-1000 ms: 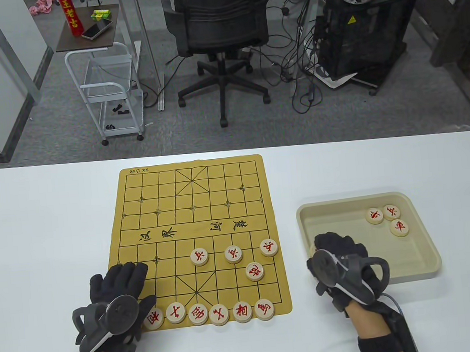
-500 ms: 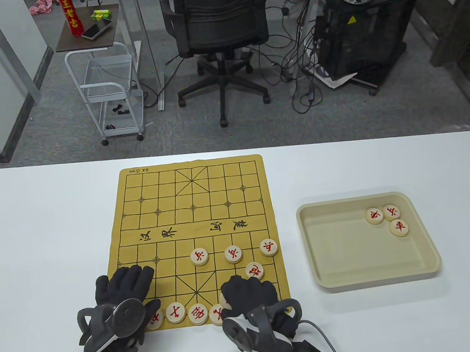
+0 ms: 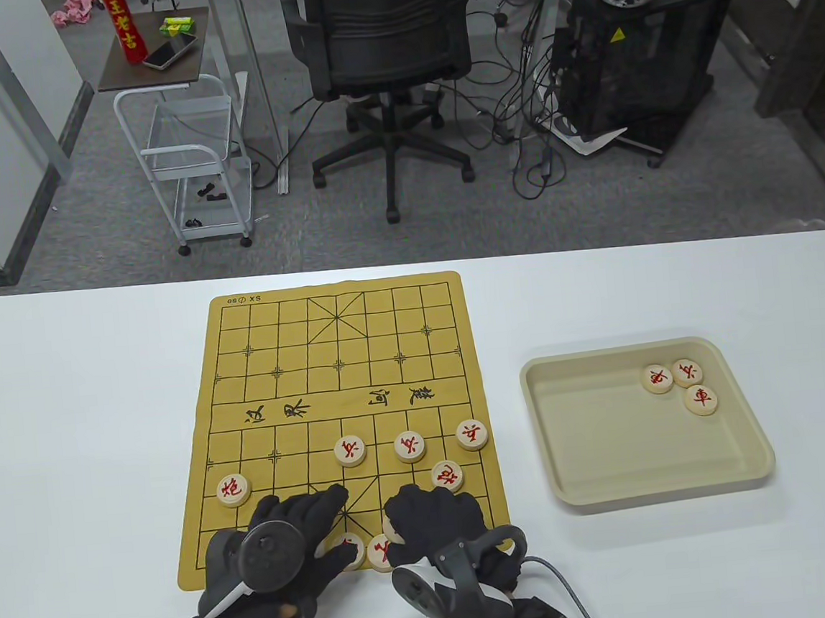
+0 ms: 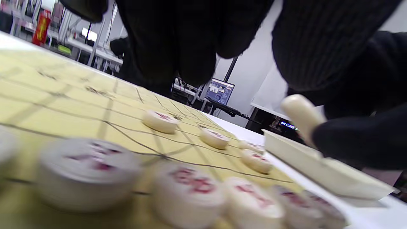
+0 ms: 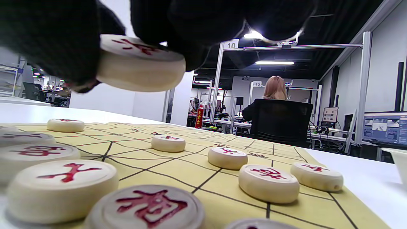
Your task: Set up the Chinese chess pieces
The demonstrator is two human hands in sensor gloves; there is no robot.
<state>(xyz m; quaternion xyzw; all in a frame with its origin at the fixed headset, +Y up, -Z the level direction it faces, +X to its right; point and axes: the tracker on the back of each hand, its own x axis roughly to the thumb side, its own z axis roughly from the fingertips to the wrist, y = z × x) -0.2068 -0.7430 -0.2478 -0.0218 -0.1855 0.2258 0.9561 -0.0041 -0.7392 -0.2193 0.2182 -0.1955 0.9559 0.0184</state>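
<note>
Since a second ago the right hand (image 3: 434, 520) has come across from the tray (image 3: 758, 470) to the near edge of the board (image 3: 281, 378), and the left hand (image 3: 289, 543) has slid rightward along the back row, uncovering a cannon piece (image 3: 233, 490) that now sits on the left side of the board. Both gloved hands hover over the near row, side by side, almost touching. From the right wrist view the right hand's fingers (image 5: 47, 38) pinch a piece (image 5: 140, 63) lifted clear of the board, its red face up and roughly level; the left wrist view shows that same disc edge-on between dark fingertips. The left hand lies spread across the back-row pieces (image 3: 347, 549) — whether it grips one I cannot tell. The held piece hangs just above the right half of the back row, so the right hand is plainly the nearer one to set it down, and the drop looks to be straight below. Three soldiers (image 3: 410, 446) and a second cannon (image 3: 447, 476) stand further up the board; three more pieces (image 3: 682, 383) wait in the tray's far corner. All of it rests on a white table (image 3: 69, 425), with an office chair (image 3: 381, 30) and a small cart (image 3: 189, 148) beyond — cables trailing over grey carpet.
</note>
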